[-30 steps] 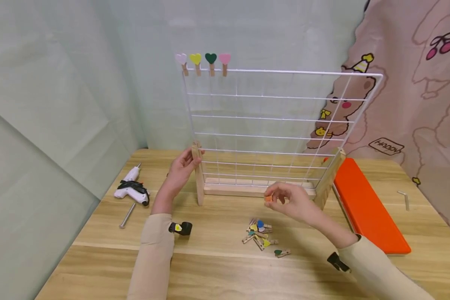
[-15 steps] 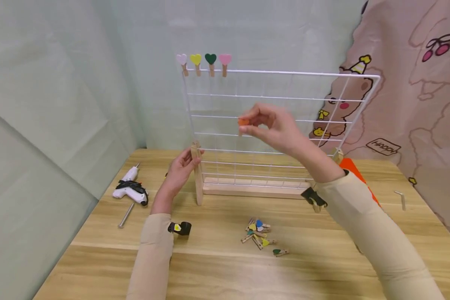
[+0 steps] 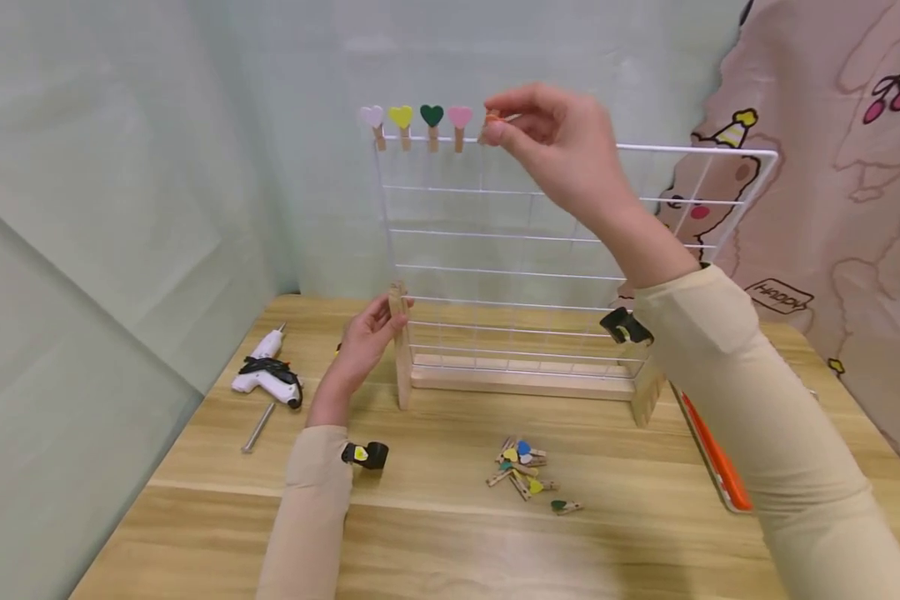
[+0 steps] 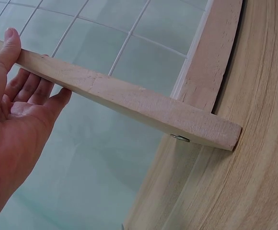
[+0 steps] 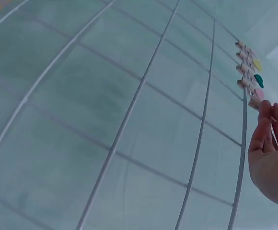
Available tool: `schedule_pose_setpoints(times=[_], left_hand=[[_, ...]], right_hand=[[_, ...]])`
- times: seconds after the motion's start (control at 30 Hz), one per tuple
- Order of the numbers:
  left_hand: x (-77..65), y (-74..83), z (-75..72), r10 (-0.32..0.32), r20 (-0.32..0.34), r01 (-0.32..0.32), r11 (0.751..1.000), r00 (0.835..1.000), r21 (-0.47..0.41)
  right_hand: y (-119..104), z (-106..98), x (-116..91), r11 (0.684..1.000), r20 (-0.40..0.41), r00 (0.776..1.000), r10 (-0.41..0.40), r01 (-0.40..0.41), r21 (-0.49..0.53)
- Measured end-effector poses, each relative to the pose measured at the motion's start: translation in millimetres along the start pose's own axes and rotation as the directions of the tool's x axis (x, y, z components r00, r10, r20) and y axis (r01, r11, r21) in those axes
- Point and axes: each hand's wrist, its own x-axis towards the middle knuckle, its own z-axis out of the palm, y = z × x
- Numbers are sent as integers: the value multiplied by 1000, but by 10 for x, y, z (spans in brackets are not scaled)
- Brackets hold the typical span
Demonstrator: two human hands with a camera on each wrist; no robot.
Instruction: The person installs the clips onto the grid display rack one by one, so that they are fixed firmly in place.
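A white wire grid (image 3: 525, 271) stands upright in a wooden frame (image 3: 525, 382). Along its top wire sit a white heart clothespin (image 3: 373, 121), a yellow one (image 3: 401, 121), a dark green one (image 3: 432, 121) and a pink one (image 3: 460, 121). Just right of the pink one, my right hand (image 3: 570, 154) pinches an orange heart clothespin (image 3: 491, 121) at the top wire; in the right wrist view its wooden end (image 5: 255, 101) meets the wire. With thumb and fingers, my left hand (image 3: 363, 337) grips the left wooden upright (image 4: 120, 98) of the frame.
Several loose heart clothespins (image 3: 521, 467) lie piled on the wooden table (image 3: 450, 533). At left are a white glue gun (image 3: 270, 371) with black cord and a metal bolt (image 3: 258, 427). Partly behind the right sleeve lies an orange-red case (image 3: 720, 458).
My right hand has lifted the orange heart clothespin from low in front of the grid up to its top wire, moving left. The left hand stays on the upright.
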Motion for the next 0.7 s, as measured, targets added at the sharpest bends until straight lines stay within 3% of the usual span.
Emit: schedule_pose_setpoints(times=[0.13,0.3,0.57,0.7], left_hand=[[39,13,28,-5,14,5,1000,1000,-1],[65,22,31,0,18,1,1000,1000,-9],[20,-4,17,-17,-1,17,1000,1000,-2],[22,-4,21,-7,-2,7,1000,1000,-5]], right_hand=[[39,-81,41,1000,-8,1000,-2,2,-9],[85,-124,135,997,-16,998,-60,59,-47],[-5,-49,107,982,-22,992,-122,118,-145],[63,-19,171,982,-18,994,-109,104,-158]])
